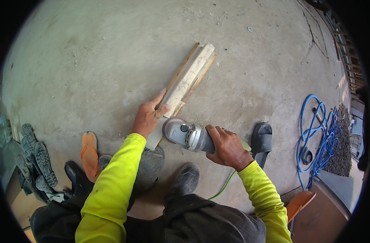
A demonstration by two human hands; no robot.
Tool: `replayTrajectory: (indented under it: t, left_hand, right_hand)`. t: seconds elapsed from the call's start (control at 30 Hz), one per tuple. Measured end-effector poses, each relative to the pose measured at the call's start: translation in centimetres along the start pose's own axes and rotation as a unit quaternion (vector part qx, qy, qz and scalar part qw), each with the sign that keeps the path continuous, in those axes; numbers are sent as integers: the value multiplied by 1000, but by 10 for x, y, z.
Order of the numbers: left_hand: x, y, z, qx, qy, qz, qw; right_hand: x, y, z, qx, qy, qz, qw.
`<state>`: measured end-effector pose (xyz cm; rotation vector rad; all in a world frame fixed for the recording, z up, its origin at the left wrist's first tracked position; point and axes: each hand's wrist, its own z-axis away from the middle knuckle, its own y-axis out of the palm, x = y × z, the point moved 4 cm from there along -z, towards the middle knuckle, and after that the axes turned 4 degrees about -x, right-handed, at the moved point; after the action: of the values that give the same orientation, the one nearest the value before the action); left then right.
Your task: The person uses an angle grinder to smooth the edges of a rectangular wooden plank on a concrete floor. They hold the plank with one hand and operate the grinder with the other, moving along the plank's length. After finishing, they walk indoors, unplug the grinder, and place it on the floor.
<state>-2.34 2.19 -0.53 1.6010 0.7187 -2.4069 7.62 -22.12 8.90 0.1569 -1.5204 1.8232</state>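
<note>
From my remote post, I watch the right hand [229, 148] wrap its fingers around the rear of a grey angle grinder [187, 135], whose disc [166, 128] sits just beside the near end of a long wooden piece [189, 81] angled above the concrete floor [112, 73]. The left hand [147, 115] pinches that end between thumb and fingers.

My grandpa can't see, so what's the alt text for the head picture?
A person's right hand grips an angle grinder, its disc by the near end of a pale wooden strip that the left hand touches. On the concrete floor lie an orange flip-flop at left, a dark slide and blue hose at right.
</note>
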Motion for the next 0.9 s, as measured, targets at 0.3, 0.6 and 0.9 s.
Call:
replayTrajectory:
  t: [0.3, 0.6, 0.9]
  left_hand:
    - [3, 1, -1, -20, -23, 16, 999]
    - [4, 28, -2, -66, -59, 93, 992]
    - [17, 53, 27, -8, -248, 39, 968]
  right_hand:
    - [10, -3, 62, -53, 86, -50, 994]
    - [2, 5, 124, -188, 360, -364, 838]
    - [15, 20, 138, -231, 380, -505, 740]
